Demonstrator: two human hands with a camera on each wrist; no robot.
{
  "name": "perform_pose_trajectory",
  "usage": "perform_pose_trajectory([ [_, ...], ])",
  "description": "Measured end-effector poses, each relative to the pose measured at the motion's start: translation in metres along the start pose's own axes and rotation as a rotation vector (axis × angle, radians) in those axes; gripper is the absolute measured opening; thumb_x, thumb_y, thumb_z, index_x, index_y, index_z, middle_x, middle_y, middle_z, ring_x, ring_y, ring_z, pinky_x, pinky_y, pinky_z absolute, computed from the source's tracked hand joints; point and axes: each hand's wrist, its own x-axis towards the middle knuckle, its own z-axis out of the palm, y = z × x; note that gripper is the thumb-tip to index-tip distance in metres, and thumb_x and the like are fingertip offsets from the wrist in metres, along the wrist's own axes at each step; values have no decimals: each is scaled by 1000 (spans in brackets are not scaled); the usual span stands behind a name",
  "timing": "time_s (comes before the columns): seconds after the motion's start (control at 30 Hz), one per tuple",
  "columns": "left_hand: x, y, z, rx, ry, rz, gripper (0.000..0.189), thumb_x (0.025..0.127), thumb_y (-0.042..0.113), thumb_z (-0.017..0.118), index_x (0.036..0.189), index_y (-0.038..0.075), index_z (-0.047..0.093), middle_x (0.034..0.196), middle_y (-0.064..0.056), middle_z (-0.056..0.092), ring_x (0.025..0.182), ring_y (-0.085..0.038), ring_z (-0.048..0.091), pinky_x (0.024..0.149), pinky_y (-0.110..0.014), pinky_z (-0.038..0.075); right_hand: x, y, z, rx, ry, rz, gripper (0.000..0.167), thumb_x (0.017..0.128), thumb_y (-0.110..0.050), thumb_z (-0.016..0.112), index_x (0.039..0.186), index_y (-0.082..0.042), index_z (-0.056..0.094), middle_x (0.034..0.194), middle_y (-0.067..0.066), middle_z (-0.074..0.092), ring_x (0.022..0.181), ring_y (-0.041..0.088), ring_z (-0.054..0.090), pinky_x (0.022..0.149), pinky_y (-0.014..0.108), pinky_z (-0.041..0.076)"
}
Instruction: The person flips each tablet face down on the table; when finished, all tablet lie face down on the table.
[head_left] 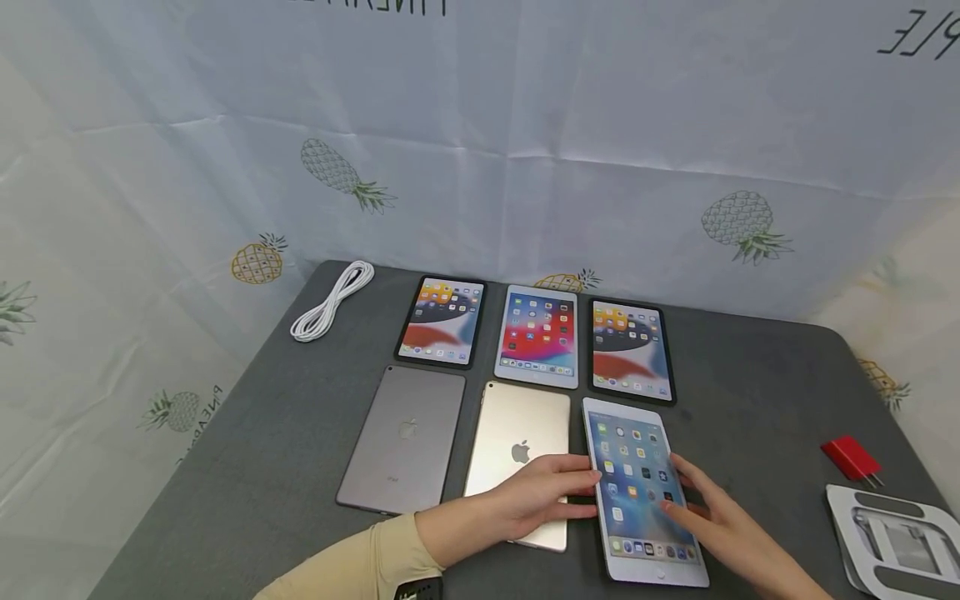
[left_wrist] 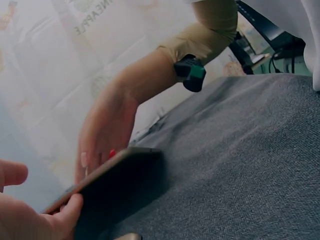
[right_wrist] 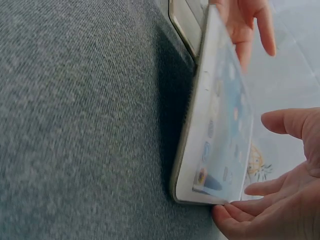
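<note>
A white tablet [head_left: 633,454] with its screen lit lies between my two hands, tilted and raised off the grey table in the wrist views. My left hand [head_left: 528,498] holds its left edge with the fingers, the thumb lifted clear in the left wrist view. On the opposite edge, my right hand [head_left: 723,521] holds with its fingertips, and its thumb is above the screen. Under the left hand lies a gold tablet [head_left: 528,417], back upward, partly hidden by that hand. Farther left, a grey tablet [head_left: 405,433] also shows its back.
Behind are a black-framed tablet [head_left: 442,321], a white-framed tablet [head_left: 537,333] and another black-framed tablet [head_left: 632,350], screens lit. A coiled white cable [head_left: 330,304] lies at back left. At right are a red charger [head_left: 851,457] and a folded white stand [head_left: 896,533].
</note>
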Motion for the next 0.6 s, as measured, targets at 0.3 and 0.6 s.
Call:
perform_pose_trajectory([
  [0.3,8,-4,11,180,19,151,35,93,4,64,124,3,47,105,-8,66,87,-20,69,71,-37,59,0,-2,5,-22,-4,-46,82,97,-34,59,152,4,12,150,34,12,132,53,29,90,49,50],
  [0.6,15,-4,12,310,68,200,53,88,2,69,135,2,45,100,-5,72,74,-19,71,61,-33,59,-6,-25,17,-429,149,-138,81,93,-54,57,149,1,35,142,32,41,99,33,60,72,42,53],
])
